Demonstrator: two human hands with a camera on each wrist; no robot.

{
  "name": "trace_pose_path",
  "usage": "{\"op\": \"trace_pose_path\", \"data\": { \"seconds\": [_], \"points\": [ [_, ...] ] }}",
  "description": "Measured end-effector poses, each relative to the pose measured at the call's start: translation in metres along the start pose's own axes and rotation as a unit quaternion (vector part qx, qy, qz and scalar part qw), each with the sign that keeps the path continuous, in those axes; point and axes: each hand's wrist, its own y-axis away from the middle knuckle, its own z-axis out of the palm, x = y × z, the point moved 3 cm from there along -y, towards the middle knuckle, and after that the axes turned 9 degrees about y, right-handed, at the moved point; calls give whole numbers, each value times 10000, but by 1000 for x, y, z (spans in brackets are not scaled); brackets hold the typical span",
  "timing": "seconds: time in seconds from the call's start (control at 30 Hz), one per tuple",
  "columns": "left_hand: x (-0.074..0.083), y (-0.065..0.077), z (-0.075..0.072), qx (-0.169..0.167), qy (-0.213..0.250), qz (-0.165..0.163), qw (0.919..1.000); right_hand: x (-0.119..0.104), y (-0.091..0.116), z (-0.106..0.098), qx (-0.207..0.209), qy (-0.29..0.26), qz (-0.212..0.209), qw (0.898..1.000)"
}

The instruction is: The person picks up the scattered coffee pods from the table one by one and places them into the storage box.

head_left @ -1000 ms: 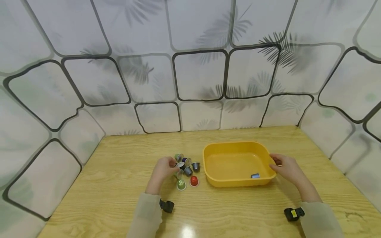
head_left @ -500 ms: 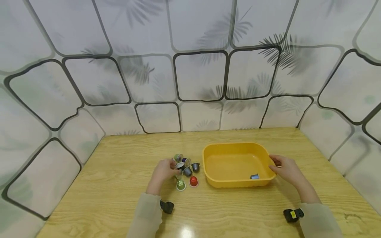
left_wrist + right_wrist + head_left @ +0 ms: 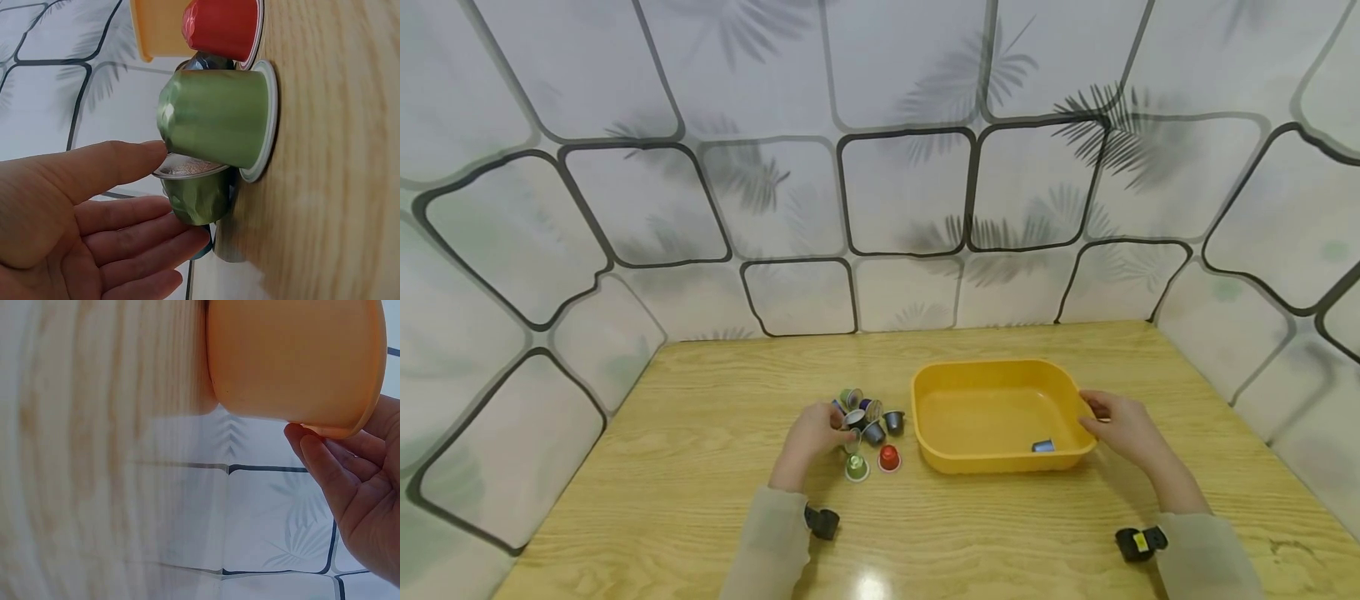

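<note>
My left hand reaches into a small heap of coffee capsules, thumb and fingers apart and loosely stretched. In the left wrist view its thumb tip is right at the lid of a green capsule lying tipped, and the fingertips pass behind that capsule, close to a blue one. A white-lidded dark capsule shows beside the thumb and index finger. My right hand grips the right rim of a yellow tray; a blue capsule lies in the tray's front right.
An upright light green capsule and a red capsule stand in front of the heap. Dark grey capsules lie between the heap and the tray. A patterned wall covering rises behind and at both sides of the wooden table.
The left hand has shifted slightly down toward the near side of the heap, and a blue capsule now peeks out beyond its fingers. The right hand and tray stay almost still.
</note>
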Motion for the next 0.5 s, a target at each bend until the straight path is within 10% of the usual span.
{"op": "trace_pose_path", "data": {
  "seconds": [0.5],
  "points": [
    [-2, 3, 1, -160, -182, -60, 9997, 1, -1, 0, 29, 10, -20, 10000]
  ]
}}
